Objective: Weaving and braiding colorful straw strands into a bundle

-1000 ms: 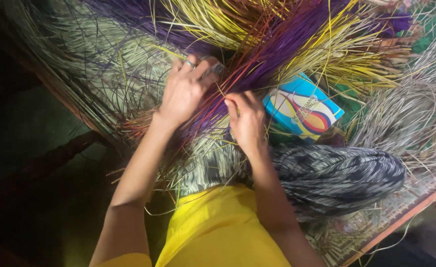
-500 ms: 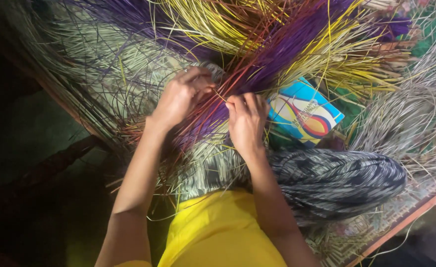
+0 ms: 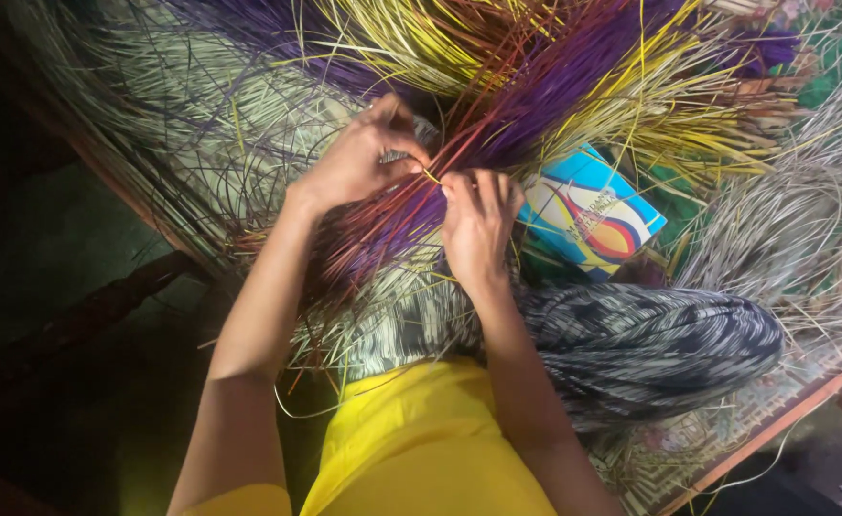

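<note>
At the far left lies a spread of pale greenish-white strands (image 3: 201, 124), fanned flat over a dim surface with a reddish wooden edge (image 3: 125, 191). Next comes the left hand (image 3: 359, 158), fingers curled and pinched closed on a thin yellow strand (image 3: 429, 175) at the spot where the 2 hands meet. Beneath both hands runs a bundle of red and purple strands (image 3: 392, 225), slanting from lower left up to upper right, and the hands rest right on it. The right hand (image 3: 478, 225) sits just beside the left, its fingers bent down and its fingertips closed on the same bundle of strands. Above them, yellow strands (image 3: 421, 38) cross the purple ones. Just right of the right hand lies a blue packet with red and yellow swirls (image 3: 593, 210), partly under strands. Lower right, a black-and-white patterned cloth (image 3: 650, 349) covers the person's lap, below a yellow garment (image 3: 421, 440).
</note>
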